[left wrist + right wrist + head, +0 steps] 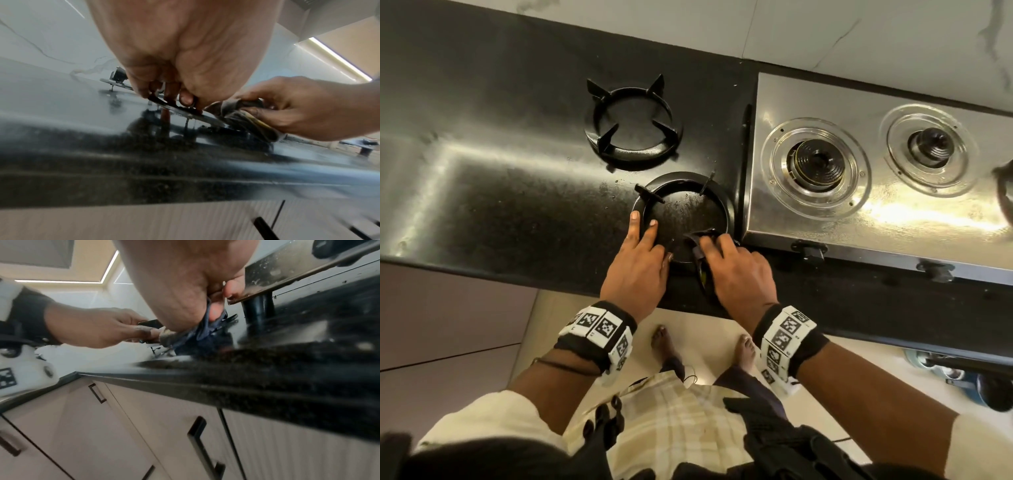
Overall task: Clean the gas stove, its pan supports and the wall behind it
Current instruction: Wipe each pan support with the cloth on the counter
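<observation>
Two black pan supports lie on the black counter (482,171), off the steel stove (859,219). My left hand (650,240) holds the near pan support (722,202) by its left rim, index and middle finger straddling the ring; the left wrist view shows my left hand (174,95) curled on that rim (185,112). My right hand (736,267) grips a dark cloth (700,240) pressed on the ring's near right side, beside the stove's corner. The cloth (246,120) (205,332) hides that part of the ring. The far pan support (633,126) lies untouched.
The stove's two burners (816,161) (931,144) are bare, with knobs (810,248) on its front. White marbled wall tiles (825,31) run behind. The counter's front edge lies just under my wrists, above beige cabinet doors (144,426). A stove foot (259,308) stands near the cloth.
</observation>
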`<state>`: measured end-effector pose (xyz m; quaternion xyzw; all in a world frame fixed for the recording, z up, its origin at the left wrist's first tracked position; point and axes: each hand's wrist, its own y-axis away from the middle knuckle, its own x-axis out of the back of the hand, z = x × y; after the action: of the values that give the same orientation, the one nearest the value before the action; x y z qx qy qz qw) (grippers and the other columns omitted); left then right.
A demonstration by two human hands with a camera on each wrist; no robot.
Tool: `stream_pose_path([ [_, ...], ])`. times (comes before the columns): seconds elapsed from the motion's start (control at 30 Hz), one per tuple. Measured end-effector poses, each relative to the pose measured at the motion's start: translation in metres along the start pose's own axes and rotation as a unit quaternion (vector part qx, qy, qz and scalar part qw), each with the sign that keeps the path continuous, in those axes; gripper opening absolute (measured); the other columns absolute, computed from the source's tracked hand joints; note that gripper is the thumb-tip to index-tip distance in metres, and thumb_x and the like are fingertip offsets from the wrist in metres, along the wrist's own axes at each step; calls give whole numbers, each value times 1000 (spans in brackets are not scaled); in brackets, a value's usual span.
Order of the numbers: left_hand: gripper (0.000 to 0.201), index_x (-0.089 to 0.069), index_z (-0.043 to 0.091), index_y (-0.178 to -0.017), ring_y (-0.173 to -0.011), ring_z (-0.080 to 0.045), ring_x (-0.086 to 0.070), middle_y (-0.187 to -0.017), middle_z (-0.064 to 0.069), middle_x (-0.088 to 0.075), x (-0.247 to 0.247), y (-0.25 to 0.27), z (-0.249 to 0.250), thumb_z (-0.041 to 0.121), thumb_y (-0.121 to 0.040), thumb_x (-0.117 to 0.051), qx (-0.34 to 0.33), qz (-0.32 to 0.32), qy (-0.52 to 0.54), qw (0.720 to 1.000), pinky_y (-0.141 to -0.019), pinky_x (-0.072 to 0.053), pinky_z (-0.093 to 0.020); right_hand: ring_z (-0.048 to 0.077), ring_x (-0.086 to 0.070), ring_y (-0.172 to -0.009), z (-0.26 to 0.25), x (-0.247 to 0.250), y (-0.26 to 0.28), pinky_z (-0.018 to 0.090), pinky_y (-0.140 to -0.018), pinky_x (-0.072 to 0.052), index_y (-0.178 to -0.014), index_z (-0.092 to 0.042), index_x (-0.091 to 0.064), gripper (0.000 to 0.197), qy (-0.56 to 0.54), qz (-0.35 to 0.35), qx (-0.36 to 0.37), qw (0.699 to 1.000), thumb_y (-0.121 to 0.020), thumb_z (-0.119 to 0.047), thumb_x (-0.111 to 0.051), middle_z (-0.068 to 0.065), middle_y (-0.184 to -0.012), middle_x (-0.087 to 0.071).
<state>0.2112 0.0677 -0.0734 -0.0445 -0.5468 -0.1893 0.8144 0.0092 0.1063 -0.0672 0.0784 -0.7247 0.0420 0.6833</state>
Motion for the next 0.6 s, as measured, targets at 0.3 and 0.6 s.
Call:
stream_pose_path([
  [0.3,40,-71,8,-110,-160,-34,-2,-165,-10,-38,23,1,-29,34,-108,-41,-27,-55,-3,998,-123,-33,-52,8,-60,-82,1,30,12,21,-68,-51,-149,-9,-50,49,-172,84,12,981,-104,-28,-53,6,-128,-56],
  [0.6,35,-72,8,-110,-160,-36,-7,-161,-11,-44,23,1,-32,30,-107,-45,-35,-45,-22,998,-123,-29,-48,20,-67,-100,25,20,-32,38,-88,-57,-142,-21,-57,46,-176,-66,25,982,-102,-42,-62,3,-121,-69],
])
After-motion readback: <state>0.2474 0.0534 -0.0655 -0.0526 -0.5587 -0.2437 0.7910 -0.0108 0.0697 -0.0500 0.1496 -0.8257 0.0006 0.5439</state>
